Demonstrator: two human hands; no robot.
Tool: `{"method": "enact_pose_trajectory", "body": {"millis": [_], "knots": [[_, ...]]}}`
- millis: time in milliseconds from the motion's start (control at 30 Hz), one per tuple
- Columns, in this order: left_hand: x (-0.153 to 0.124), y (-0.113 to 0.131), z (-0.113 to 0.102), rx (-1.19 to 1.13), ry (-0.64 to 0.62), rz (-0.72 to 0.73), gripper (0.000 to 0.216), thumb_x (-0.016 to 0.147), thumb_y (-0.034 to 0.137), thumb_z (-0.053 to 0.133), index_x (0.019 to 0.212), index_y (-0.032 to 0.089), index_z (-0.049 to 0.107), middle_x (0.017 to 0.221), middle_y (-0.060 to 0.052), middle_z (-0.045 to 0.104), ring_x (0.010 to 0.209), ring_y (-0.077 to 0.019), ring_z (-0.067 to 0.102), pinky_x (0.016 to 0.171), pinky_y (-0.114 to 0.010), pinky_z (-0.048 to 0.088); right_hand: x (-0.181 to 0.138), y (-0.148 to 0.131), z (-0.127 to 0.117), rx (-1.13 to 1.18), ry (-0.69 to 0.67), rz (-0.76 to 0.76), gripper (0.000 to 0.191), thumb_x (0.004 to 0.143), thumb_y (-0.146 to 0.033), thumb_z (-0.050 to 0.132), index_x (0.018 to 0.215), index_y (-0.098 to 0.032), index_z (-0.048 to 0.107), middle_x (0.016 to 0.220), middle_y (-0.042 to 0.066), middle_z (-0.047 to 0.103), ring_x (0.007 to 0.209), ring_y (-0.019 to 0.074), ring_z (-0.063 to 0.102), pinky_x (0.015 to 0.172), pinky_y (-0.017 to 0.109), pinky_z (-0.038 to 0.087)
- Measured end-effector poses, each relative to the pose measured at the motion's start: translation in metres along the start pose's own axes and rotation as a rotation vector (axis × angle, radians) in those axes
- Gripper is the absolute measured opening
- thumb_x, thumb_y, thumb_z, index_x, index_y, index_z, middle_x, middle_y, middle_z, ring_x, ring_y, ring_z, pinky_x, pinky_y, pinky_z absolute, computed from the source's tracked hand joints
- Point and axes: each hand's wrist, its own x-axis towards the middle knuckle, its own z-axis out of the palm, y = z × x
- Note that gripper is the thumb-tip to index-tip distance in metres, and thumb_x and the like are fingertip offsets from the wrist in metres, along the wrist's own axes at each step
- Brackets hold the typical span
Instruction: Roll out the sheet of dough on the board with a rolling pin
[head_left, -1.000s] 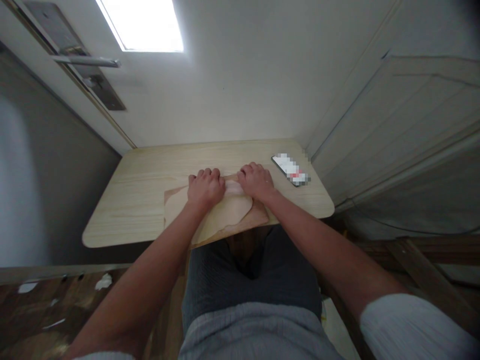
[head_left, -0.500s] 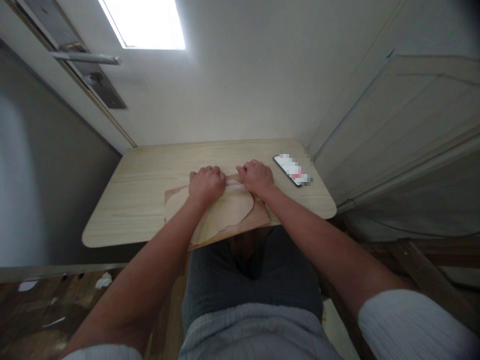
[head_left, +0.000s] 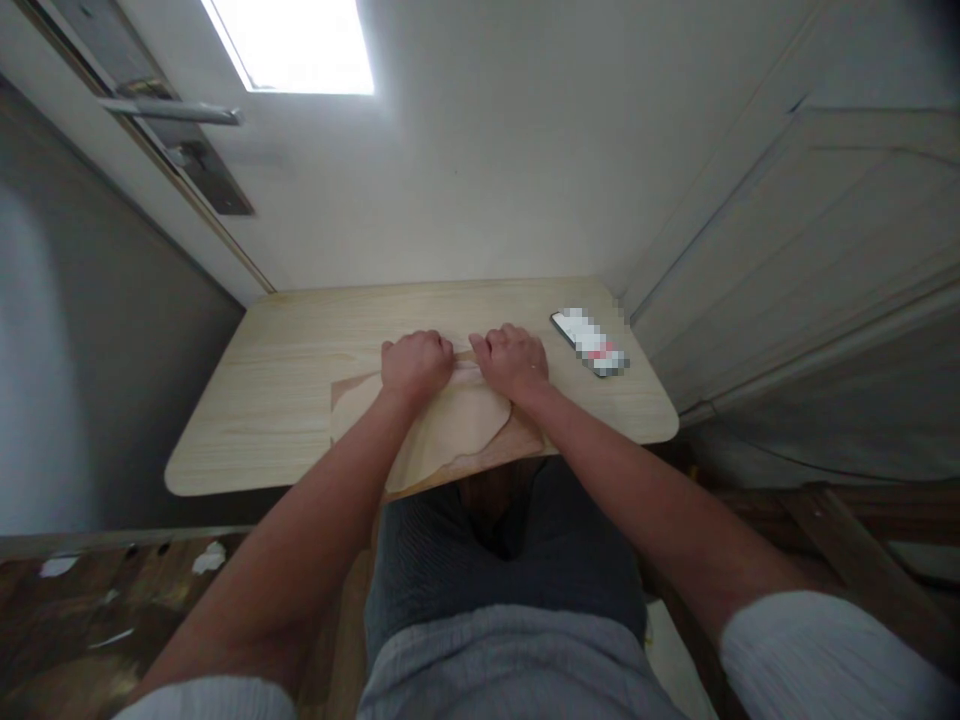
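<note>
A thin, pale tan sheet [head_left: 457,425] lies on a brown board [head_left: 526,440] at the near edge of a light wooden table [head_left: 292,350]. Both hands rest on the sheet's far edge, almost touching. My left hand [head_left: 415,365] and my right hand [head_left: 512,362] are closed, with fingers curled down over a pale roll [head_left: 465,372] that shows between them. I cannot tell whether this roll is the sheet's rolled-up edge or a separate roller. My forearms cover part of the sheet and board.
A phone [head_left: 592,343] lies face up on the table's right side, just right of my right hand. A door with a metal handle [head_left: 172,110] stands at the far left. A white wall rises behind the table, and panelled doors are at the right. My lap is below the board.
My two hands have drawn closer together over the pale roll, the right one shifting a little left. The sheet and board have hardly moved.
</note>
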Motion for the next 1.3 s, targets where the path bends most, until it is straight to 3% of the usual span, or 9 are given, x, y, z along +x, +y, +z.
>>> {"method": "enact_pose_trajectory", "body": {"millis": [533, 800, 1300], "knots": [[0.017, 0.002, -0.002, 0.042, 0.012, -0.076, 0.052, 0.098, 0.038, 0.025, 0.103, 0.014, 0.071, 0.101, -0.021, 0.073, 0.095, -0.0331, 0.069, 0.085, -0.046, 0.045, 0.024, 0.000, 0.002, 0.019, -0.085, -0.010, 0.068, 0.103, -0.059, 0.021, 0.107, -0.016, 0.074, 0.110, 0.017, 0.070, 0.102, 0.0276, 0.063, 0.087, 0.037, 0.045], [0.027, 0.003, -0.001, 0.041, 0.083, -0.088, 0.054, 0.100, 0.039, 0.021, 0.106, 0.015, 0.068, 0.100, -0.019, 0.073, 0.093, -0.0320, 0.069, 0.083, -0.044, 0.044, 0.042, 0.001, 0.006, 0.041, -0.156, 0.055, 0.074, 0.100, -0.065, 0.023, 0.106, -0.013, 0.075, 0.106, 0.019, 0.073, 0.098, 0.0296, 0.067, 0.084, 0.038, 0.047], [0.044, -0.001, 0.004, 0.038, 0.076, -0.091, 0.052, 0.100, 0.038, 0.021, 0.109, 0.015, 0.067, 0.103, -0.020, 0.072, 0.098, -0.0319, 0.067, 0.087, -0.044, 0.041, 0.063, 0.006, 0.014, 0.060, -0.157, 0.091, 0.071, 0.095, -0.071, 0.037, 0.104, -0.011, 0.074, 0.102, 0.021, 0.073, 0.097, 0.0315, 0.068, 0.081, 0.038, 0.050]]}}
